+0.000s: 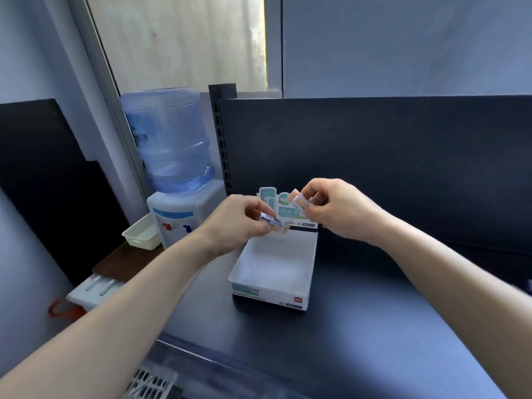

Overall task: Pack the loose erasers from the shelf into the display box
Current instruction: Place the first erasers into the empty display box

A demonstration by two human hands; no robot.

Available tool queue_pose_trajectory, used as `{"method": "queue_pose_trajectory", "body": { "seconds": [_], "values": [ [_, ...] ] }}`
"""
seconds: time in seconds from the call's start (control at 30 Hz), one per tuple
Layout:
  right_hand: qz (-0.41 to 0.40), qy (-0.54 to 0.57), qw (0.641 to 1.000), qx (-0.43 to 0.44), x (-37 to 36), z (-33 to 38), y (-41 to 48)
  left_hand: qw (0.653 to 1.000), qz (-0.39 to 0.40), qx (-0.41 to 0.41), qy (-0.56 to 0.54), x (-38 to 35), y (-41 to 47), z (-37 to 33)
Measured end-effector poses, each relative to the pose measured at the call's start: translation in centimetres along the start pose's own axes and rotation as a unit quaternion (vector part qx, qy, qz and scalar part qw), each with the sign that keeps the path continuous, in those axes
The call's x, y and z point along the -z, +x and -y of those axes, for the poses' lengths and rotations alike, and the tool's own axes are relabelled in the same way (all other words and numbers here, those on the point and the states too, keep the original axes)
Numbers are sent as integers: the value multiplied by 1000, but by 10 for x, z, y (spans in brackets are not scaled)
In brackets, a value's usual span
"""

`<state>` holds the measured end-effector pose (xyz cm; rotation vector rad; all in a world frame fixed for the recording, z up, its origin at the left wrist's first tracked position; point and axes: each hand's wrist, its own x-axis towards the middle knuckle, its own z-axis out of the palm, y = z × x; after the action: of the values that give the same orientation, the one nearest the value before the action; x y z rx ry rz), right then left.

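Erasers (pixel 273 221) pinched in fingers (pixel 252 208), above display box (pixel 269 293)

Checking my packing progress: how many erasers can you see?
2. A sleeved eraser is pinched in the left hand, a peach eraser in the right hand, both by the display box, whose floor shows none. Others may be hidden.

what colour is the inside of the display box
Plain white inside the display box; the head view shows it best.

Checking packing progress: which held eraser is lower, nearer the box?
The eraser in the left hand, just above the display box; the other eraser, in the right hand, is higher, before the header card.
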<state>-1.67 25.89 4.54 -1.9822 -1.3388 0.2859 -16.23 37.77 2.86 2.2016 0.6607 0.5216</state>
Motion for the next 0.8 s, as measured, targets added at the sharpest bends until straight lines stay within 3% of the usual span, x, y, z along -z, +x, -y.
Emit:
{"method": "queue_pose_trajectory", "body": {
  "seconds": [0.2,0.57,0.8],
  "values": [
    [-21,-85,995,-57,-20,18,12,998,58,-38,-2,22,29,26],
    [-27,-129,981,-145,-36,20,3,974,189,-117,46,15,61,45],
    [-12,-151,975,-160,-30,15,4,968,180,-127,117,-1,69,44]
  ]
}}
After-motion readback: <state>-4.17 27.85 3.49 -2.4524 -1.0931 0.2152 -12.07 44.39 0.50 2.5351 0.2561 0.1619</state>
